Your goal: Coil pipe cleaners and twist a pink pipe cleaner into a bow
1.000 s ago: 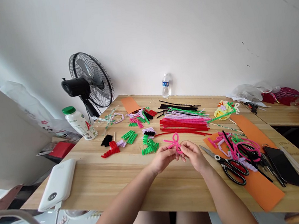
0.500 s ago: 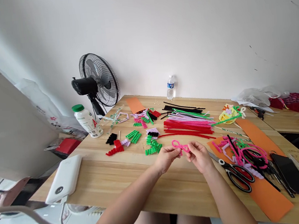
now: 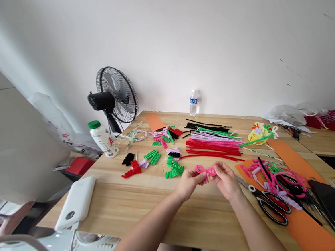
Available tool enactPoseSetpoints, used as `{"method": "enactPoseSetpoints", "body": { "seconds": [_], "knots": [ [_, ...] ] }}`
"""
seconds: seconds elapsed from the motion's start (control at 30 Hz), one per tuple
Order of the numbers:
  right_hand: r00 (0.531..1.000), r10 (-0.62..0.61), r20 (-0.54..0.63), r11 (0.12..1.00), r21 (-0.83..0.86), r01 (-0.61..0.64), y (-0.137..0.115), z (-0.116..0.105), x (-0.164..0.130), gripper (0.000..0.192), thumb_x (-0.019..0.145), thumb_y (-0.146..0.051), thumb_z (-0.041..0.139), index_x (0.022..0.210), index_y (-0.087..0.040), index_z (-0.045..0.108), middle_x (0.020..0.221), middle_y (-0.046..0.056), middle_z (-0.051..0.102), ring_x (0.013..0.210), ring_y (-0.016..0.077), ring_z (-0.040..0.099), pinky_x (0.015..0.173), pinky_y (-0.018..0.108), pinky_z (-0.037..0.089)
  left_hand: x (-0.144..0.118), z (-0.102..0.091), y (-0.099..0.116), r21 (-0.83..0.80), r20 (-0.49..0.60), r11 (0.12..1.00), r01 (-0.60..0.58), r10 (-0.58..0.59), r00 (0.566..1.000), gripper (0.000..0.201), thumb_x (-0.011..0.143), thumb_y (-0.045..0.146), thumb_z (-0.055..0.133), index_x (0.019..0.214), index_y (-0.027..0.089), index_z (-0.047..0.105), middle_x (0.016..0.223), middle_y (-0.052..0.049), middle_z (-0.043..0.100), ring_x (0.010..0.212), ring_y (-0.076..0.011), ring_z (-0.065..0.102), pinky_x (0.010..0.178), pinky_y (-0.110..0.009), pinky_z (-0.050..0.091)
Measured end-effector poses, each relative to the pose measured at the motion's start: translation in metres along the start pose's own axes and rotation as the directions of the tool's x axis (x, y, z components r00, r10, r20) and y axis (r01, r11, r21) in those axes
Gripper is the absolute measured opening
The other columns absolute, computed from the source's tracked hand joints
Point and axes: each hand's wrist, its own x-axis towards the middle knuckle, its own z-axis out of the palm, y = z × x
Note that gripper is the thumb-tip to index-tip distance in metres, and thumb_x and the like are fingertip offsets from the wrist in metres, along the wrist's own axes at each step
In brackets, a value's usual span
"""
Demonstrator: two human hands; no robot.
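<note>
Both my hands meet over the middle of the wooden table (image 3: 127, 198) and pinch a pink pipe cleaner (image 3: 205, 170) bent into small loops. My left hand (image 3: 189, 182) grips its left end. My right hand (image 3: 226, 179) grips its right end. The loops lie flat between my fingertips, just above the tabletop. Behind my hands lies a bundle of straight red, pink, green and black pipe cleaners (image 3: 211, 140). Coiled green pipe cleaner pieces (image 3: 173, 169) sit just left of my left hand.
Black-and-red scissors (image 3: 270, 202) lie on orange paper (image 3: 299, 223) at the right, beside a tangle of pink loops (image 3: 282, 177) and a black phone (image 3: 333, 203). A white power bank (image 3: 76, 202), green-capped bottle (image 3: 104, 138), black fan (image 3: 116, 97) and water bottle (image 3: 193, 103) stand farther off.
The pink pipe cleaner has turned from standing upright to lying flat between my hands. My view has shifted, so everything sits slightly lower and to the right.
</note>
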Motion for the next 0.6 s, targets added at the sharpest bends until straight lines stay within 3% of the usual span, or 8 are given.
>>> {"method": "enactPoseSetpoints", "body": {
  "seconds": [0.13,0.3,0.47,0.6],
  "knots": [
    [1.000,-0.012,-0.006,1.000,-0.028,0.012,-0.0018,0.0001,0.0010,0.023,0.063,-0.029,0.078,0.078,-0.021,0.061,0.066,-0.002,0.060,0.056,0.0123,0.053,0.055,0.029,0.046,0.0021,0.0008,0.0016,-0.085,-0.025,0.996,0.006,-0.008,1.000,0.036,0.065,0.046,0.071,0.065,0.011,0.060,0.056,-0.002,0.057,0.049,-0.0091,0.047,0.051,-0.024,0.035],
    [1.000,0.018,0.001,1.000,0.012,-0.018,-0.0003,0.0011,0.0012,0.024,0.062,-0.027,0.078,0.078,-0.021,0.061,0.065,-0.002,0.057,0.058,0.0118,0.052,0.048,0.024,0.042,0.0046,-0.0003,-0.0003,-0.209,-0.059,0.977,0.042,-0.055,0.997,0.034,0.056,0.038,0.078,0.066,0.010,0.061,0.052,0.000,0.056,0.043,-0.0093,0.048,0.047,-0.024,0.032],
    [1.000,0.023,-0.014,1.000,0.017,-0.023,0.0022,-0.0014,0.0013,0.023,0.064,-0.028,0.077,0.078,-0.021,0.060,0.063,-0.002,0.054,0.054,0.0110,0.050,0.041,0.020,0.035,0.0033,-0.0015,-0.0061,-0.221,-0.053,0.970,0.105,-0.120,0.991,0.035,0.053,0.038,0.080,0.067,0.010,0.063,0.057,-0.003,0.060,0.048,-0.0125,0.054,0.047,-0.024,0.031],
    [1.000,-0.002,-0.016,1.000,0.014,0.002,0.0020,-0.0020,0.0015,0.023,0.065,-0.029,0.075,0.079,-0.021,0.059,0.061,-0.003,0.054,0.054,0.0112,0.050,0.040,0.019,0.034,0.0022,-0.0020,-0.0045,-0.147,-0.011,0.987,0.059,-0.061,0.998,0.038,0.065,0.046,0.071,0.072,0.009,0.064,0.056,-0.005,0.061,0.049,-0.0115,0.052,0.047,-0.023,0.029]
  ]
}}
